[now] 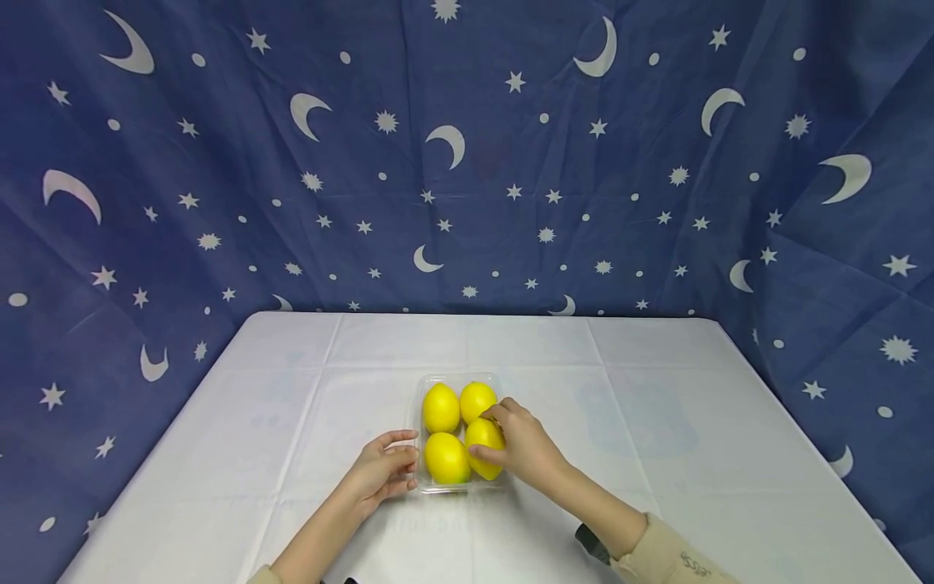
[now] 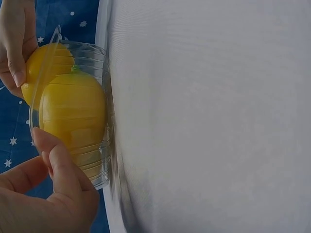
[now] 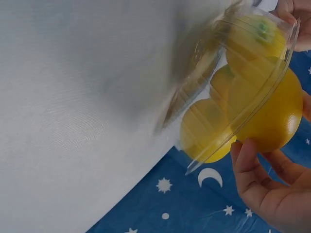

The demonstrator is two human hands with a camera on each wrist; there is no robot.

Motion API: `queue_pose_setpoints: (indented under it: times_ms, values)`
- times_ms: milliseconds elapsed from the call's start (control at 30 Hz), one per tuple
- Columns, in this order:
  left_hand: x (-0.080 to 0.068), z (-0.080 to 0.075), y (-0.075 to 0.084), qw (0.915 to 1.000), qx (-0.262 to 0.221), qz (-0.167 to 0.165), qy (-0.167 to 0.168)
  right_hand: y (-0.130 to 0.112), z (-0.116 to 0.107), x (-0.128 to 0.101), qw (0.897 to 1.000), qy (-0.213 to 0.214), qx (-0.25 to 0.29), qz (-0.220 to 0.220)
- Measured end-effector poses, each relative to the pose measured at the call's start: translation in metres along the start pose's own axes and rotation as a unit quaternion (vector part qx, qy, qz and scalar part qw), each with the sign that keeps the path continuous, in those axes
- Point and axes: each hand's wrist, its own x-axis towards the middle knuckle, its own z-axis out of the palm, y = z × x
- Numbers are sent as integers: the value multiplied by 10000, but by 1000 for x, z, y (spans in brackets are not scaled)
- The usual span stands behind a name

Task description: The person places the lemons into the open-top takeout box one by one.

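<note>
Four lemons [image 1: 447,457] fill a tray [image 1: 423,483]; right fingers [image 1: 487,457] grasp one, left fingers [image 1: 400,462] steady the tray.

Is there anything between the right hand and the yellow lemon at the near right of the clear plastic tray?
Nothing visible: the right hand already grips that yellow lemon in the clear plastic tray.

A white-clothed table [image 1: 306,422] stands before a dark blue backdrop [image 1: 467,162] printed with white moons and stars
</note>
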Motion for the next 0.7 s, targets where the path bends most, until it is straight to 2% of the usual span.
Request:
queue_pose_setpoints:
  times_ms: [167, 367, 567, 700]
  values:
    - [1, 1, 1, 10000, 75, -2, 56, -5, 3, 1, 9996, 52, -276, -10]
    - [2, 2, 2, 9998, 206, -11, 70, -5, 9, -1, 9969, 111, -735, -253]
    - [1, 3, 2, 9997, 215, 3, 78, -4, 14, -1, 9957, 137, -864, -305]
    - [1, 4, 1, 9997, 222, 10, 132, -5, 18, -2, 9914, 122, -1202, -497]
